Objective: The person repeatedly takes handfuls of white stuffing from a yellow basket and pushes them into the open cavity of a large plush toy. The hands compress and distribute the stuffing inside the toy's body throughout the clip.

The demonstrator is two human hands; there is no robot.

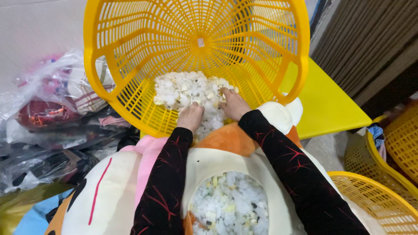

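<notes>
A big yellow plastic basket (130, 52) lies tipped toward me, with a heap of white foam stuffing (183, 89) in its lower side. My left hand (190, 116) digs into the stuffing, fingers curled and buried in it. My right hand (234, 104) rests on the heap beside it, fingers pressed into the pieces. Both arms wear black sleeves with red lines. Below them lies a plush toy (109, 191) in white, orange and pink. Its open seam (230, 204) shows more white stuffing inside.
Clear plastic bags of fabric goods (52, 113) pile up at the left. A yellow flat surface (326, 104) sits behind the basket at the right. More yellow baskets (383, 196) stand at the lower right, and brown corrugated sheets (370, 39) lean at the upper right.
</notes>
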